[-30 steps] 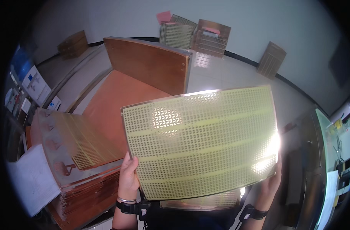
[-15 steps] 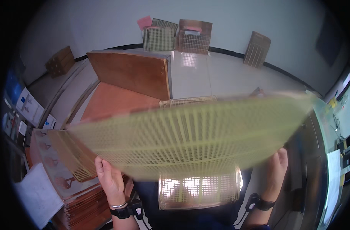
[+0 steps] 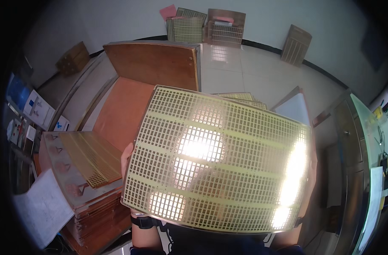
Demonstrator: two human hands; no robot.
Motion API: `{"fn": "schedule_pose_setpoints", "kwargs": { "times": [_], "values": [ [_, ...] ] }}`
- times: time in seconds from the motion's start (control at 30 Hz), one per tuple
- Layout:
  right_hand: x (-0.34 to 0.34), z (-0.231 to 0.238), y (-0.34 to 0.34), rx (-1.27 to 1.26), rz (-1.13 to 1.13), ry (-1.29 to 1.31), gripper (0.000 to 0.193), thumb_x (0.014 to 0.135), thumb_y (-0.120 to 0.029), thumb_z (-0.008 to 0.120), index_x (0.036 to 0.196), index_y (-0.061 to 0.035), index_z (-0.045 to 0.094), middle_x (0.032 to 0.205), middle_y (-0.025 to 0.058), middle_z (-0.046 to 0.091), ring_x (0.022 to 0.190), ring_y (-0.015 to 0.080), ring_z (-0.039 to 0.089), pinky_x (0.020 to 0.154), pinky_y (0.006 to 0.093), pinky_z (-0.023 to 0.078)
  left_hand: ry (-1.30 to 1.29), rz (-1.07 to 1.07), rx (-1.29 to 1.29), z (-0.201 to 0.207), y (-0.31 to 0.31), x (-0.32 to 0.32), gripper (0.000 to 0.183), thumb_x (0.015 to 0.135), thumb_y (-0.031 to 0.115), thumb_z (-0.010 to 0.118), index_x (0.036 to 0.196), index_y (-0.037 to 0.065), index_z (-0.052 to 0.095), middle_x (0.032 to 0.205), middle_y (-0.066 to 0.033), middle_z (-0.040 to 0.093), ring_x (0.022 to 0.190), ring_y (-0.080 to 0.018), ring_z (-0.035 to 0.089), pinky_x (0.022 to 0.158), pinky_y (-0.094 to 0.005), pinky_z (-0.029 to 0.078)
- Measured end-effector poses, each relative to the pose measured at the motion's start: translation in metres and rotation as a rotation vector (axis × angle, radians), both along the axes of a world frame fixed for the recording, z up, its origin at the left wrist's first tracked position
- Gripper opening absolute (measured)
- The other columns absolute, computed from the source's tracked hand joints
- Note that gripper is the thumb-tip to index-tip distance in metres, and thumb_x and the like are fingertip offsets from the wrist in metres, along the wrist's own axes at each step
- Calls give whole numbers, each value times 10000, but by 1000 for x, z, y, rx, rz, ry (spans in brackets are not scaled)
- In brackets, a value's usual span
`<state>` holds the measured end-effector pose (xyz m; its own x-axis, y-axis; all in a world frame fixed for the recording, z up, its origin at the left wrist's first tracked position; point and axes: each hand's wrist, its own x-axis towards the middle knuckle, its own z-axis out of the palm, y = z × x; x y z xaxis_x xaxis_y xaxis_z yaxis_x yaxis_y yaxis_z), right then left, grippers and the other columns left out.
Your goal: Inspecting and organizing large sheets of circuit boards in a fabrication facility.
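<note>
A large yellow-green circuit board panel [image 3: 245, 165], patterned with rows of small rectangles, is held up in front of me, its broad face toward the camera. Bright light glares off the middle and the right side of it. My left hand [image 3: 126, 158] grips its left edge, with most of the fingers hidden behind the board. At the opposite edge my right hand [image 3: 314, 163] holds on, largely covered by the panel. Beyond its top edge a few similar panels [image 3: 240, 96] show in part. Another panel [image 3: 92, 159] leans at the left on a grey-topped stack [image 3: 70, 170].
A brown wooden board [image 3: 151, 63] stands upright behind a reddish flat surface [image 3: 113, 112]. More panels [image 3: 185, 29] lean against the far wall. White paper [image 3: 45, 208] hangs at the left. To the right are a drawered wooden desk [image 3: 349, 131] and a glass-topped surface [image 3: 364, 123].
The held panel has swung from a blurred, nearly flat tilt to facing me, lower down. It now covers most of both hands and the second panel seen at my lap before.
</note>
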<state>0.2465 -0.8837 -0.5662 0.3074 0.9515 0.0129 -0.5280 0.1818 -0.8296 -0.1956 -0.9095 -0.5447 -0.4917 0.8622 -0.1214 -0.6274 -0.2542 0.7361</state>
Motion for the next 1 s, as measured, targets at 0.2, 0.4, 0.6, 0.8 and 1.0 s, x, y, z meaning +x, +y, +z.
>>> {"fn": "schedule_pose_setpoints", "kwargs": {
  "times": [0.2,0.4,0.6,0.8,1.0],
  "values": [
    [-32,1,0,-61,134,164,302,952,-154,458,1221,-16,450,1131,151,587,951,222,629,783,330,554,149,-85,311,43,-15,36,494,954,407,407,1233,13,505,1085,-156,614,881,-219,650,679,-322,584],
    [-57,4,9,-105,256,307,377,957,-178,451,1277,16,405,1186,159,562,1002,235,613,828,343,533,-379,-100,89,-12,-10,22,411,955,308,433,1220,1,500,1150,-160,586,1037,-274,587,851,-408,515],
    [-85,3,0,-13,456,330,520,904,-89,533,1354,34,303,1325,178,455,1181,288,495,993,409,416,-192,-384,245,8,-10,59,498,987,287,372,1418,64,257,1431,-94,343,1282,-232,375,1069,-396,300],
    [-80,-1,-9,-111,616,339,590,837,6,571,1354,33,289,1288,220,468,1144,370,515,895,509,486,-76,-291,165,2,-9,42,529,922,21,428,1420,70,259,1378,-75,403,1238,-207,423,1042,-359,341],
    [-68,-17,-11,-237,715,362,473,846,52,534,1291,80,374,1201,280,525,1077,418,553,859,556,500,-66,-265,148,-7,-11,33,535,933,44,430,1429,85,234,1363,-85,422,1229,-208,440,1023,-368,373]
  ]
}}
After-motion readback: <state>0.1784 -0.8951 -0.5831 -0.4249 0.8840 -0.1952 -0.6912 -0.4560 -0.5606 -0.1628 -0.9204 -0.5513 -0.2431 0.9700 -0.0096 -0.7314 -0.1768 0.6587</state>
